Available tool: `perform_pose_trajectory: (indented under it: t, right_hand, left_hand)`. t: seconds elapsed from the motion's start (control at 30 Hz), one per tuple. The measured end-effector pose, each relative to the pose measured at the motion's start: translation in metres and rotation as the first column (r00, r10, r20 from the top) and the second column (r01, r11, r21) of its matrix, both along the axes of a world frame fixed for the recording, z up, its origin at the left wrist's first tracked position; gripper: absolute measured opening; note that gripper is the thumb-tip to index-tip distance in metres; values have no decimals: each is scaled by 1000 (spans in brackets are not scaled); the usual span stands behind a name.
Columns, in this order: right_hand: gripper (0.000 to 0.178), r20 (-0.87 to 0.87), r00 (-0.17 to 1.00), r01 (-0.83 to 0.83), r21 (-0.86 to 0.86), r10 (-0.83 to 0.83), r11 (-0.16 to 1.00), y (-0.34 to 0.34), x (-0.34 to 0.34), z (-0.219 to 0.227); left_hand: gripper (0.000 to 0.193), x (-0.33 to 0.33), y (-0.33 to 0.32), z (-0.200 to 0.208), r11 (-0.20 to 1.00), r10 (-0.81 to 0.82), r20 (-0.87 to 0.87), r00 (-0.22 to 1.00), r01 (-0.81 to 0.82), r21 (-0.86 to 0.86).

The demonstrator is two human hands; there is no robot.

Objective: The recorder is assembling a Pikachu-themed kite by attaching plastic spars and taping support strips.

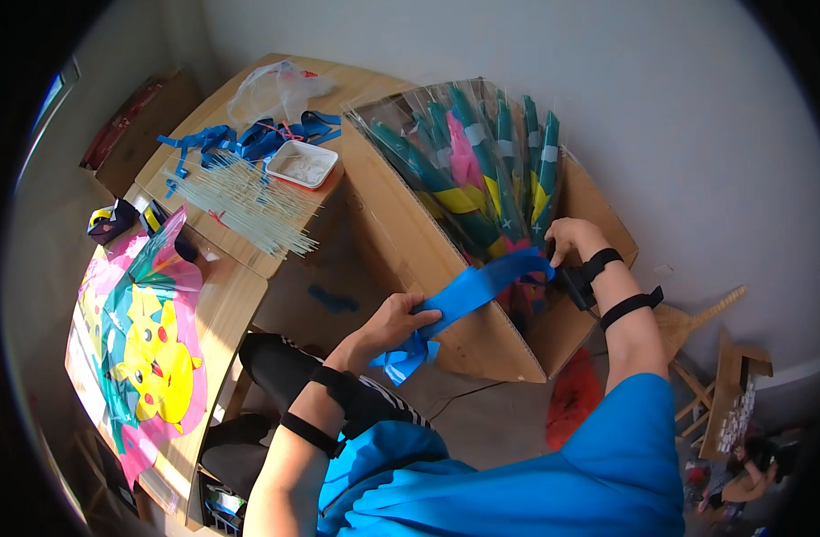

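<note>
A wide blue plastic strip stretches over the near side of an open cardboard box. My left hand is closed around it, thumb on top, and a crumpled blue end hangs below. At the strip's far end, my right hand has its fingers bent down and pinched by the blue edge; the fingertips are partly hidden. Inside the box stand several inflatable toys or wrapped foil shapes, long, green with yellow and pink parts, under clear film. The right hand is beside their lower ends.
At left, a wooden table bears a flat foil balloon with a yellow cartoon figure, and tape dispensers. Beyond lie thin pale sticks, blue strips, a white tub and a plastic bag. A red bag lies on the floor.
</note>
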State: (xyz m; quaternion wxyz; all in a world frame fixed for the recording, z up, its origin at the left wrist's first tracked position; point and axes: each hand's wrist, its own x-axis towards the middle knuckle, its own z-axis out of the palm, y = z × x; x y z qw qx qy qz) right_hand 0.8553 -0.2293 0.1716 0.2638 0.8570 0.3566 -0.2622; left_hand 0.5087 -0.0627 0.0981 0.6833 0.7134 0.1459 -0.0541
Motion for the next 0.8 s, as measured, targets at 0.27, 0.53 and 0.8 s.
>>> perform_pose_trajectory:
  t: [0.27,0.53,0.8]
  right_hand:
    - [84,-607,758,52,423,240,905,43,-111,20]
    - [57,-645,656,-129,417,392,900,7,-90,-29]
    - [56,-561,718,-2,591,412,807,5,-114,-10]
  left_hand:
    - [22,13,4,12,959,186,-59,981,-194,-207]
    - [32,19,-22,1,998,30,-39,999,-32,-47]
    - [42,14,-29,1,994,89,-85,992,-94,-55]
